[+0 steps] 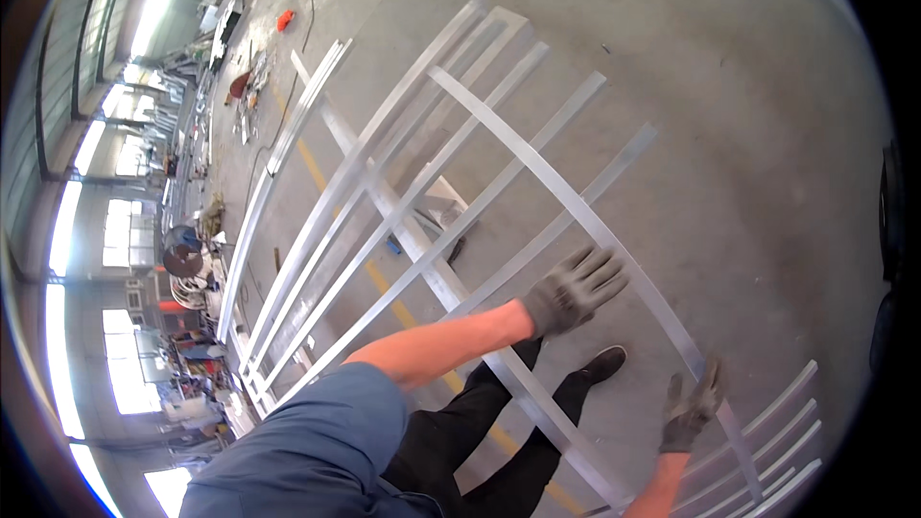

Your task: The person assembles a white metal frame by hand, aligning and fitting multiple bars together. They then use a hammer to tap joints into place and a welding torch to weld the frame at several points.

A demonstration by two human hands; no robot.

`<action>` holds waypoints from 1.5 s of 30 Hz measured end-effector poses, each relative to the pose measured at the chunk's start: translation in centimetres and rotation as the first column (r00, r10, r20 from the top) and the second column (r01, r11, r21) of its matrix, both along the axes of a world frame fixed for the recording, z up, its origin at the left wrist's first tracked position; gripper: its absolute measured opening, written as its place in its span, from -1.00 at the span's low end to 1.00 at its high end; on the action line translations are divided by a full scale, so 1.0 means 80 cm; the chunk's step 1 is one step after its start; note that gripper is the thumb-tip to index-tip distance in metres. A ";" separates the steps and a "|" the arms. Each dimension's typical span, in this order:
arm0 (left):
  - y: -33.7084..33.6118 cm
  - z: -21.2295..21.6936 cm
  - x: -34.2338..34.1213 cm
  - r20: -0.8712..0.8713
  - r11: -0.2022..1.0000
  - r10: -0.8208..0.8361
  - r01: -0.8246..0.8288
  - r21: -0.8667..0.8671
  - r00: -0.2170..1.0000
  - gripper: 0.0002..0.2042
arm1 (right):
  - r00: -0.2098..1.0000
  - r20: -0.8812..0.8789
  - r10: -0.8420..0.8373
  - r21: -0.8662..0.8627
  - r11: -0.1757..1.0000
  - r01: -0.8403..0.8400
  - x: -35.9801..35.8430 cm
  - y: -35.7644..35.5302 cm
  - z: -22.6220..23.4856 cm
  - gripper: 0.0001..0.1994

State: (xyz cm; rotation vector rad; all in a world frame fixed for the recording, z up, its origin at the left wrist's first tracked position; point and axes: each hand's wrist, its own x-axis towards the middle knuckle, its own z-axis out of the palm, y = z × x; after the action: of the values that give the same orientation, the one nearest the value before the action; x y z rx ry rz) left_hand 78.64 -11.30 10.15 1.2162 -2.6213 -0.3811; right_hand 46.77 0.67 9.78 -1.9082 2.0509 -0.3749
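Observation:
A long flat silver metal bar runs crosswise over several parallel metal tubes. My left hand, in a grey-brown work glove, is open with its fingers stretched out, the tips at the bar's edge near its middle. Farther along the same bar, my gloved right hand lies over it, fingers extended and thumb apart. Whether its palm presses on the metal I cannot tell. Beneath the tubes passes a thicker metal support beam.
More thin tubes fan out at the lower right. A separate bundle of long profiles lies to the left. A yellow line crosses the concrete floor under the beam. Tools and scrap litter the far left floor.

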 end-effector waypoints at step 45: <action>1.467 0.192 0.439 0.070 -0.934 0.256 -0.228 0.274 -0.964 -0.41 | -0.036 0.423 0.905 0.616 -0.317 -0.721 0.949 0.753 0.171 -0.60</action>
State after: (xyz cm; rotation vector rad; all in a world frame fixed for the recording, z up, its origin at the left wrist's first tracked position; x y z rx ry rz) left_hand 113.77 106.07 25.48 2.5119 0.8735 -0.0187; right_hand 122.73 60.92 23.47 -2.1760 0.0174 1.0210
